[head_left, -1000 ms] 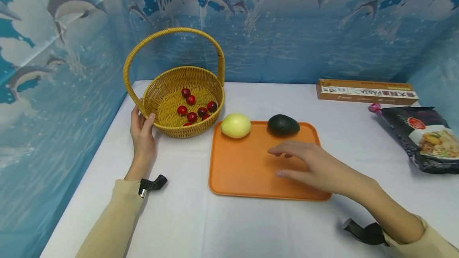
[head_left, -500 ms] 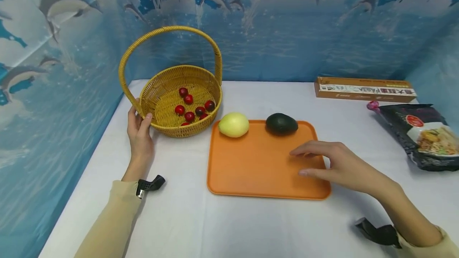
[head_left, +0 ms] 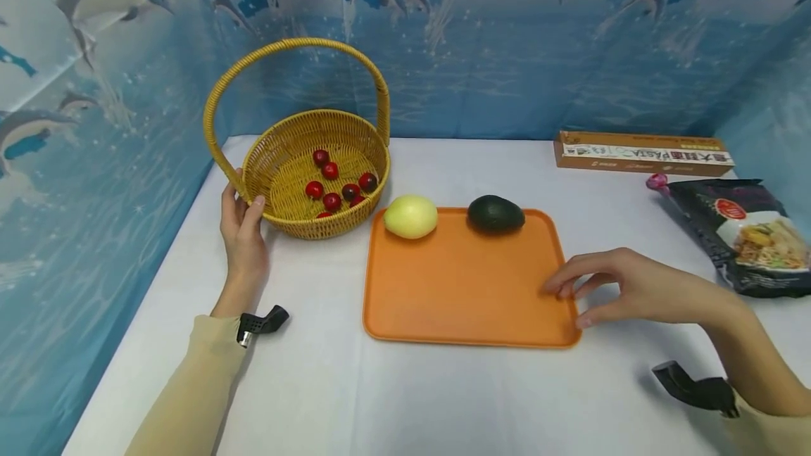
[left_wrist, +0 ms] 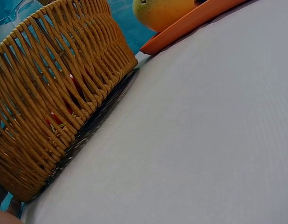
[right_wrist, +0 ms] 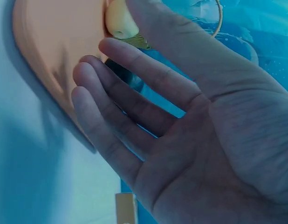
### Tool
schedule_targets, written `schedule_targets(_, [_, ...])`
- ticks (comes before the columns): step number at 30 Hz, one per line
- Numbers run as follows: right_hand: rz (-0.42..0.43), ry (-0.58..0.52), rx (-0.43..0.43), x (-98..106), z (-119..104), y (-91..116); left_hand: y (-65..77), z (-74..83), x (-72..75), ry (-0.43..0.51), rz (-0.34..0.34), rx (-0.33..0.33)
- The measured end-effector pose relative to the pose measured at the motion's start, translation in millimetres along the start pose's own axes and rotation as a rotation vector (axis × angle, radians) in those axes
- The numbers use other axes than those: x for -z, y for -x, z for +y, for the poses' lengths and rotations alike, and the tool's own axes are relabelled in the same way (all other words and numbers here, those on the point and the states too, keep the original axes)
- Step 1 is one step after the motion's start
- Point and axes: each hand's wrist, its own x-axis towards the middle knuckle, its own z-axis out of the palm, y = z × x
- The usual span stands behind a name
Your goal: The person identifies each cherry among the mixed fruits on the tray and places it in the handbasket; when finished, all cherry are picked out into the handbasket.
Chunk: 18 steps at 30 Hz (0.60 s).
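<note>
My left hand [head_left: 243,238] holds the near-left side of a yellow woven basket [head_left: 279,132], thumb and fingers either side of the handle's foot. Several dark red cherries [head_left: 330,170] lie inside; the basket's wall [left_wrist: 65,79] fills much of the left wrist view. To the right, my right hand [head_left: 640,287] hovers at the right edge of an orange tray [head_left: 456,287], fingers loosely bent, nothing held. The right wrist view shows its bare palm [right_wrist: 181,168]. A yellow-green fruit, perhaps a mango [head_left: 410,217], and a dark avocado [head_left: 496,214] rest along the tray's far edge.
A brown pasta box [head_left: 643,153] lies at the back right. In front of it is a black noodle packet [head_left: 738,234], with a small pink-wrapped thing [head_left: 657,181] at its left corner. A blue dolphin-print cloth [head_left: 469,76] hangs behind the white table [head_left: 437,400].
My right hand has moved right, from above the tray to its right edge. The left hand keeps its hold on the basket, and the fruit lies as before. The view has shifted slightly.
</note>
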Motion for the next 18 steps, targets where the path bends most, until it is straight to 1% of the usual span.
schedule_targets(3, [-0.036, -0.016, 0.006, -0.4, 4.5, -2.4, -0.7, 0.1, -0.2, 0.006, 0.006, 0.005])
schedule_targets(6, [-0.055, -0.027, 0.011, -0.8, 7.5, -4.1, -1.1, -0.8, -0.6, 0.022, 0.011, 0.003])
schedule_targets(9, [-0.063, -0.052, 0.048, -0.3, 12.2, -4.3, -1.0, -2.3, -0.9, 0.025, 0.01, 0.002])
schedule_targets(12, [-0.053, -0.078, 0.081, 1.6, 19.6, -2.8, -0.4, -3.5, -1.4, 0.013, 0.007, 0.005])
schedule_targets(15, [-0.011, -0.093, 0.068, 6.0, 26.2, 1.0, -0.6, -3.5, -2.6, 0.002, 0.0, 0.004])
schedule_targets(17, [0.062, -0.071, 0.019, 9.5, 28.3, 3.7, -1.4, -2.9, -3.0, 0.003, -0.002, -0.001])
schedule_targets(18, [0.117, -0.038, -0.012, 11.0, 29.1, 4.8, -1.7, -2.6, -3.2, 0.004, -0.002, -0.003])
